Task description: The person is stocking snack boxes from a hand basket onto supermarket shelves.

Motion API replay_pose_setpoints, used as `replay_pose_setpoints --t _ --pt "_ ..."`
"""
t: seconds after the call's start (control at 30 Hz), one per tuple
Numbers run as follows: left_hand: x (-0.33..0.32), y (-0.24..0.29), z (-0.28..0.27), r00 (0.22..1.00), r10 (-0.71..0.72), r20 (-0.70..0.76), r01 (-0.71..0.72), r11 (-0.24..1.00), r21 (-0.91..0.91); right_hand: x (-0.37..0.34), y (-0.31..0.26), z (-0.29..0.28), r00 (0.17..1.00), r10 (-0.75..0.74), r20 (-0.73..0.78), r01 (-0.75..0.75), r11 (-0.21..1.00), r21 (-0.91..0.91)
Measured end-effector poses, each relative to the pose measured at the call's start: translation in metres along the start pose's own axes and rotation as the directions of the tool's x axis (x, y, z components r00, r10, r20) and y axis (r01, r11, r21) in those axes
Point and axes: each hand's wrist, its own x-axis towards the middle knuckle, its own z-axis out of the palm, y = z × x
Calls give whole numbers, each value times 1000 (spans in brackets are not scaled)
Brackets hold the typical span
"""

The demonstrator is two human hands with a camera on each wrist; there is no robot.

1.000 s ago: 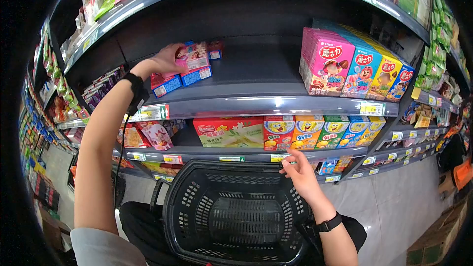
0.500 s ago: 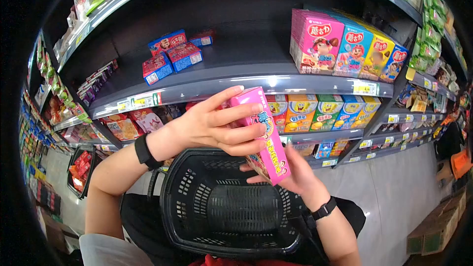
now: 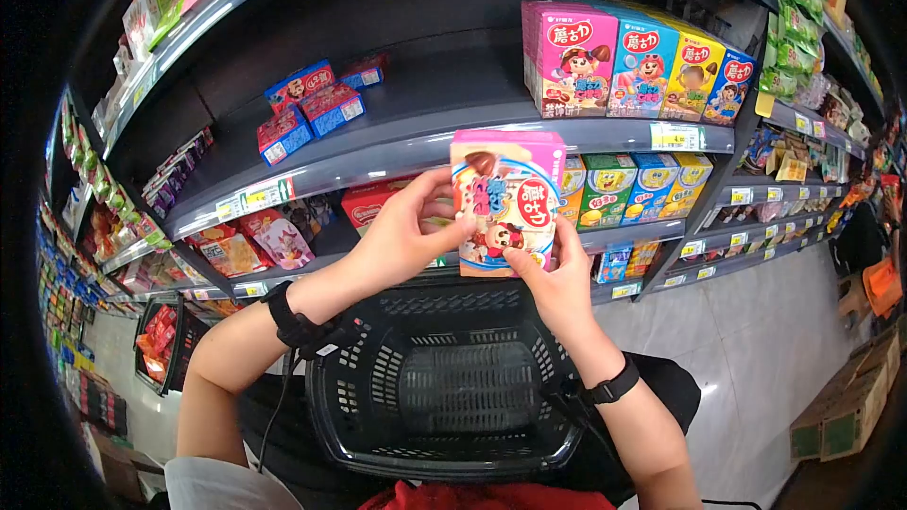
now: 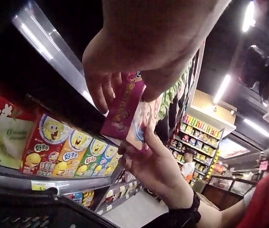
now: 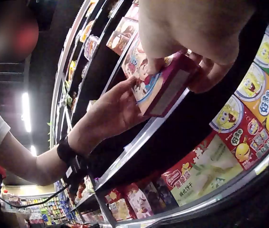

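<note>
Both hands hold a pink biscuit box [image 3: 505, 191] above the front of the shelf, its printed face with a chocolate mushroom and a cartoon child turned toward me. My left hand [image 3: 402, 227] grips its left side, thumb across the printed face and fingers behind. From the lower right, my right hand [image 3: 559, 291] holds the lower corner, thumb on the front. The left wrist view shows the box's narrow magenta side [image 4: 123, 109]. Below the hands is a black shopping basket [image 3: 326, 416], and its inside shows bare slotted plastic.
Upright mushroom-biscuit boxes [image 3: 576, 61] stand on the shelf at right. Several small red and blue boxes [image 3: 331, 106] lie at left. Cartoon-sponge boxes [image 3: 609, 191] line the shelf below. Another basket [image 3: 175, 345] with red packs sits on the floor at left; cartons [image 3: 846, 397] are at right.
My left hand has brought the pink box from the shelf to in front of me. My right hand has come up to hold it too, and the box has turned its printed face toward me.
</note>
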Motion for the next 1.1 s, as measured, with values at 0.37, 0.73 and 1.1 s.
replay_pose_setpoints --t 0.37,0.73,1.1 --pt "-6 21 7 941 -272 202 337 816 -470 -1 -11 -5 765 -593 -251 443 768 -462" --pt "0 45 12 995 -92 -47 45 798 -601 -15 -18 -5 529 -813 244 692 248 -678" --pt "157 -28 -93 873 44 -487 41 986 162 -5 -18 -6 661 -725 195 668 449 -593"
